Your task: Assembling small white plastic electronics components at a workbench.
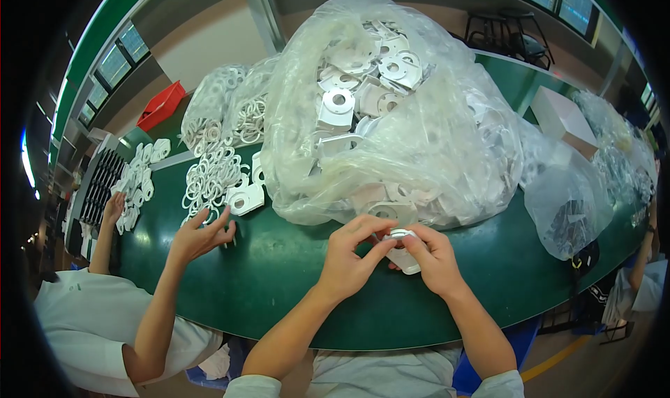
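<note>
My left hand (pixel 349 255) and my right hand (pixel 434 258) meet over the near middle of the green table. Between their fingers is a white plastic part (pixel 407 264), a small plate with a rounded end, held tilted. A thin white ring (pixel 400 234) shows at its upper end, pinched at the thumbs and fingertips; whether it is seated in the part cannot be told. Just beyond my hands stands a big clear plastic bag (pixel 447 154), its mouth spread wide. Many white plates with round holes (pixel 338 103) fill it.
To the left, a co-worker's hand (pixel 199 237) hovers near a pile of white rings (pixel 209 178) and a loose holed plate (pixel 246 199). More white parts (pixel 139 182) lie farther left. A red bin (pixel 160 106), a white box (pixel 564 122) and smaller bags (pixel 569 206) stand around the table (pixel 279 286).
</note>
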A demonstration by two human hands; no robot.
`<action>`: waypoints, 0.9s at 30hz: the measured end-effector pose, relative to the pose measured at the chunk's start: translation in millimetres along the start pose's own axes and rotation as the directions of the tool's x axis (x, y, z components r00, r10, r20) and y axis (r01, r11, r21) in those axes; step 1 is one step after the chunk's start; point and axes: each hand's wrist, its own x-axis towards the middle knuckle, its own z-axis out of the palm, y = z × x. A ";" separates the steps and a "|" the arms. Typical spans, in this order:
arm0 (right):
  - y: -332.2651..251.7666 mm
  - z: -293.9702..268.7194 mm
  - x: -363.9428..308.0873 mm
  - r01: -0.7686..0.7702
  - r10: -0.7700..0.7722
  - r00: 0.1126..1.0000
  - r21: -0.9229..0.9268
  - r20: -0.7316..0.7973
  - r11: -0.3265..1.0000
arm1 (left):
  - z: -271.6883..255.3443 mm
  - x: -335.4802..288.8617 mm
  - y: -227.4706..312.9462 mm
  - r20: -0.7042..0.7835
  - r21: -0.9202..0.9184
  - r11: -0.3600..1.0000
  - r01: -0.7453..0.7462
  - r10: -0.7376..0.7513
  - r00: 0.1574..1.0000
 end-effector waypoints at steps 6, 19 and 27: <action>3.1 -6.1 1.2 -0.017 0.025 0.991 -0.065 0.131 0.998 | -4.7 0.6 -1.0 0.055 -0.024 0.999 0.024 -0.023 0.998; 6.5 -6.1 -1.0 -0.050 0.052 0.996 -0.025 0.077 0.998 | -7.9 -0.2 -0.4 0.134 0.005 0.995 0.104 -0.104 0.986; 7.8 -5.4 0.4 -0.154 0.154 0.987 -0.011 0.050 0.988 | 0.6 -4.2 -4.2 0.078 -0.168 0.955 0.246 -0.235 0.969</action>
